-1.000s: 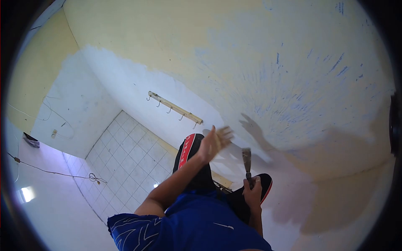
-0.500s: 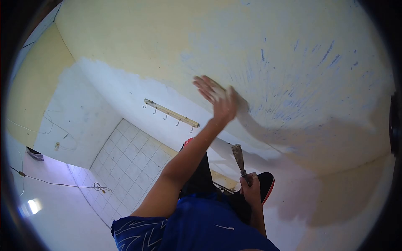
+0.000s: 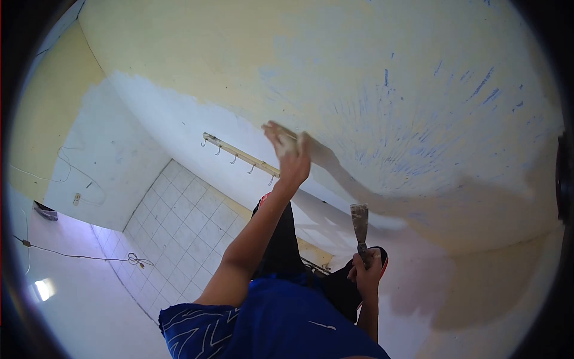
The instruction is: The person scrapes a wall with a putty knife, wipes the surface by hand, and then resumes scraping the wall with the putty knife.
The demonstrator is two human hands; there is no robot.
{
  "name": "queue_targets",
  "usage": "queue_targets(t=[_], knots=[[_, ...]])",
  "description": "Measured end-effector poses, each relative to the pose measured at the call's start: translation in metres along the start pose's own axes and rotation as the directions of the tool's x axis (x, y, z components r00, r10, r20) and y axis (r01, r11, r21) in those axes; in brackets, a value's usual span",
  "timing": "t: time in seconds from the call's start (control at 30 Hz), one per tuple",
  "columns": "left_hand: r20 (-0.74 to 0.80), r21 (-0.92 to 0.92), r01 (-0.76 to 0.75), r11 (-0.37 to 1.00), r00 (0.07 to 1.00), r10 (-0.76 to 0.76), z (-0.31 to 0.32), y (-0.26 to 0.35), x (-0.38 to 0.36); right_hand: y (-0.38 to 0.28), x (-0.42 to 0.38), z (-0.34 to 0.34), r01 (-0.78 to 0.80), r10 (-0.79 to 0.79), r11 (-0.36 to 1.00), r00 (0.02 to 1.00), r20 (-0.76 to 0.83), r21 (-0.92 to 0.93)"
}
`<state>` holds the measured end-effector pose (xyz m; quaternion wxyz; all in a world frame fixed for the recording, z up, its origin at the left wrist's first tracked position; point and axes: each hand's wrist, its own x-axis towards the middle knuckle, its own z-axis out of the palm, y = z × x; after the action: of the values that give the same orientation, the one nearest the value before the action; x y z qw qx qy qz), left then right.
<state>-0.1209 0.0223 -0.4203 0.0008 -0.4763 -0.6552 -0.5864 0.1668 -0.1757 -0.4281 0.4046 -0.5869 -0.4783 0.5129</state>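
Observation:
My left hand (image 3: 291, 157) is raised close over the painted wall (image 3: 335, 78), with its fingers stretched out and slightly bent. Pale, dusty-looking patches show between its thumb and fingers, and its shadow falls on the wall to the right. Low in front of my body, my right hand (image 3: 368, 272) is closed round the handle of a putty knife (image 3: 360, 224). The knife's wide, stained blade points up, well apart from my left hand. Blue streaks (image 3: 412, 149) fan out over the wall to the right of my left hand.
A wooden hook rail (image 3: 239, 154) is fixed to the wall just left of my left hand. Pale floor tiles (image 3: 179, 203) lie below at left. A knotted cable (image 3: 84, 257) hangs across the left side, near a wall socket (image 3: 77, 198).
My left hand has moved left and slightly down along the wall, its fingers more bent. My right hand has shifted a little right with the putty knife, which now stands more upright.

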Motion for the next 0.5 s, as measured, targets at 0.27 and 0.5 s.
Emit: queue_targets(t=[0.27,0.5], knots=[[0.480,-0.486,0.482,0.729,0.844,-0.238,-0.036,0.026,-0.076,-0.035,0.029,0.033,0.176,-0.174,0.984,0.983,0.059,-0.032],[0.792,-0.603,0.783,0.151,0.611,-0.010,-0.015,0.064,-0.051,-0.088,0.068,0.077,0.495,-0.469,0.847,0.868,0.164,-0.195]])
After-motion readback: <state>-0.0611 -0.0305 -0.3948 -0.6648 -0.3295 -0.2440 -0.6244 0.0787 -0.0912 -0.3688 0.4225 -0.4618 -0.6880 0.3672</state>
